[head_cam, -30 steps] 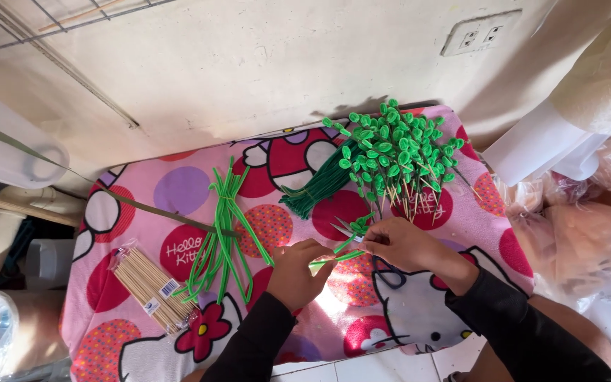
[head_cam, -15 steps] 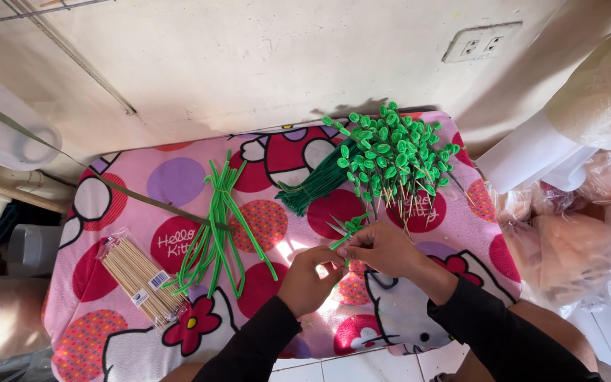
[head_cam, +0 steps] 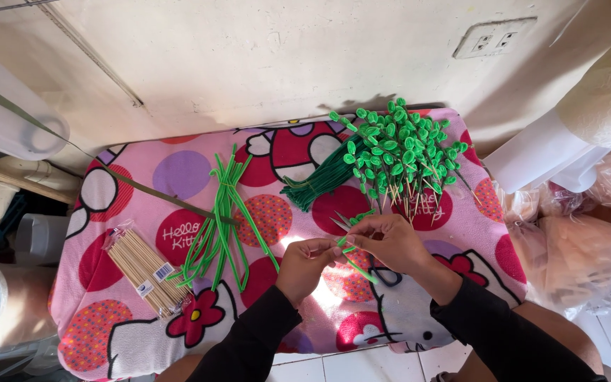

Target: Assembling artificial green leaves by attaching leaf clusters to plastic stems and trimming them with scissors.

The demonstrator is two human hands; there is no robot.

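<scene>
Both hands meet over the pink worktop, working 1 green strip on a stick.

From the left I see a packet of bamboo skewers (head_cam: 144, 270) lying near the left edge of the pink cartoon-print cloth (head_cam: 185, 173), then a loose bunch of green strips (head_cam: 222, 219) just beside it. Near the middle my left hand (head_cam: 304, 267) pinches the lower end of a green-wrapped stick (head_cam: 353, 263), and my right hand (head_cam: 390, 242) pinches its upper part, fingers closed on it, small scissors (head_cam: 341, 221) touching that hand's far side. Since a second ago the hands have drawn closer together and the view has shifted; the stick has stayed between them, so I judge the wrapping goes on. Far right lies the pile of finished green leaf sticks (head_cam: 397, 152).
</scene>
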